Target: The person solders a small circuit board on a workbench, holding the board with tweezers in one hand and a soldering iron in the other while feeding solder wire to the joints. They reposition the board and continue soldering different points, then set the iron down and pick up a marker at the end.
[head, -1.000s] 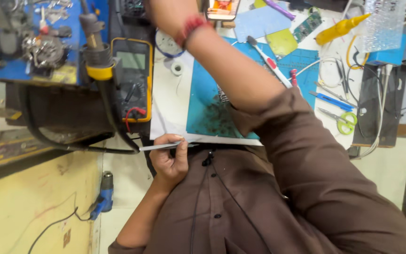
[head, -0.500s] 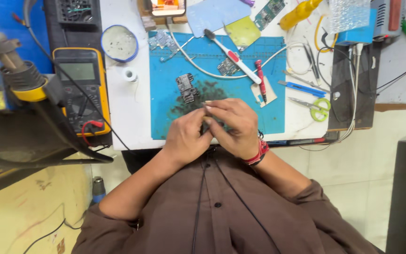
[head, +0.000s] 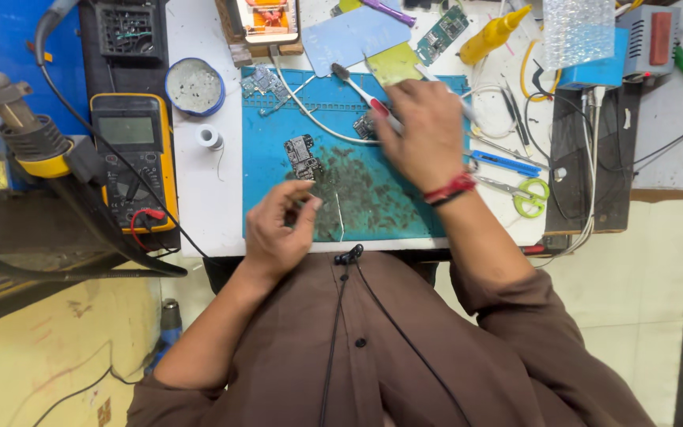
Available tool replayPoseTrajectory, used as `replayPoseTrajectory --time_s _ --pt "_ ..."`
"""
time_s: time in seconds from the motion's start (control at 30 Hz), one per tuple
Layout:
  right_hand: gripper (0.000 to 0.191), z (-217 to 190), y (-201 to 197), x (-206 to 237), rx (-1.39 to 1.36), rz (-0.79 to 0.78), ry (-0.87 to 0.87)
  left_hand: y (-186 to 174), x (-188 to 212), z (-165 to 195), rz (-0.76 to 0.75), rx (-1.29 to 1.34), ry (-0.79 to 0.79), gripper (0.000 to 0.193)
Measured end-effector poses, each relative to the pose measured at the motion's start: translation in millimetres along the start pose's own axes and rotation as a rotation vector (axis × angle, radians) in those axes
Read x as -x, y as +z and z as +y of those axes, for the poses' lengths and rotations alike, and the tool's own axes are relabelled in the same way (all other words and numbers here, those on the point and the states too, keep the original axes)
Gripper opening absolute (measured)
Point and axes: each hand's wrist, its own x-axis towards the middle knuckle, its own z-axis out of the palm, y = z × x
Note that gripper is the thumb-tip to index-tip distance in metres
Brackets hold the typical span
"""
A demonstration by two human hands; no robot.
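My right hand (head: 424, 130), with a red thread band at the wrist, reaches over the blue work mat (head: 278, 119). Its fingers curl around the handle of a white and red brush (head: 357, 87), whose head sticks out to the upper left. A small circuit board (head: 302, 156) lies on the mat, and a smaller board piece (head: 364, 126) sits by my right thumb. My left hand (head: 278, 229) hovers at the mat's near edge with thumb and forefinger pinched together. Whether anything tiny sits in the pinch is not visible. A thin wire (head: 340, 217) lies beside it.
A yellow multimeter (head: 132, 158) and a round tin (head: 194, 85) stand left of the mat, with a solder spool (head: 209, 137) between them. A hot-air handle (head: 25, 130) lies far left. Green-handled scissors (head: 527, 194), a blue tool (head: 503, 164) and a yellow bottle (head: 496, 32) are to the right.
My hands were together over the mat's near edge. The right hand has moved away to the brush at the far side. The left hand stays near, still pinched.
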Motion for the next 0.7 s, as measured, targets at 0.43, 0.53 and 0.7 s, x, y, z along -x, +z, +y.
replayPoseTrajectory --time_s 0.43,0.53,0.7 --pt "0.042 69.5 -18.4 -4.9 -0.62 0.733 0.307 -4.8 -30.3 -14.9 -0.105 -0.523 0.23 0.072" --pt "0.052 91.1 -35.1 -24.6 -0.474 0.59 0.293 -1.2 -32.6 -19.5 -0.131 -0.511 0.235 0.068" --pt "0.027 99.5 -45.0 -37.2 -0.134 0.372 0.362 3.7 -25.9 -19.1 -0.125 -0.512 0.277 0.06"
